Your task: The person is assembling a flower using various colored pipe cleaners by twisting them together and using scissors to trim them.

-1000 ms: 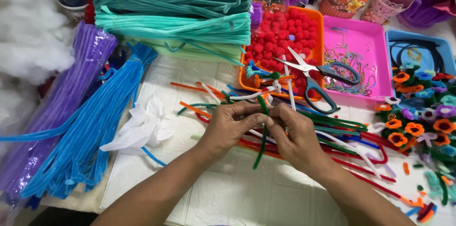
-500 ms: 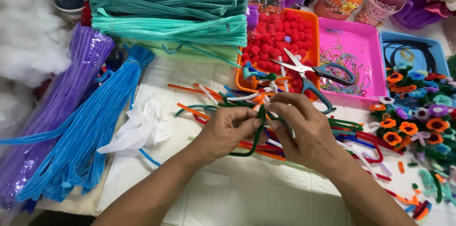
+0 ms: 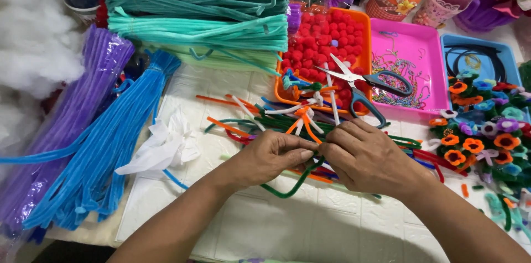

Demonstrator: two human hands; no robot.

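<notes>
Both hands lowered toward the table, left hand (image 3: 271, 156) and right hand (image 3: 368, 158) knuckles-up, each grip pinching green pipe cleaner (image 3: 293, 184)

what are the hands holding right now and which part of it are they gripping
Both hands, left hand and right hand, pinch a dark green pipe cleaner near its upper end, where their fingertips meet; the rest loops down below them.

You get bright, even light from overhead, with saturated colours and no harsh glare. Soft, short shadows sit under your left hand (image 3: 271, 158) and right hand (image 3: 368, 158) on the white table cover (image 3: 287, 224). Focus holds across the middle, though the white stuffing (image 3: 33, 47) at the left edge looks washed out and soft, and the corners bend slightly.
</notes>
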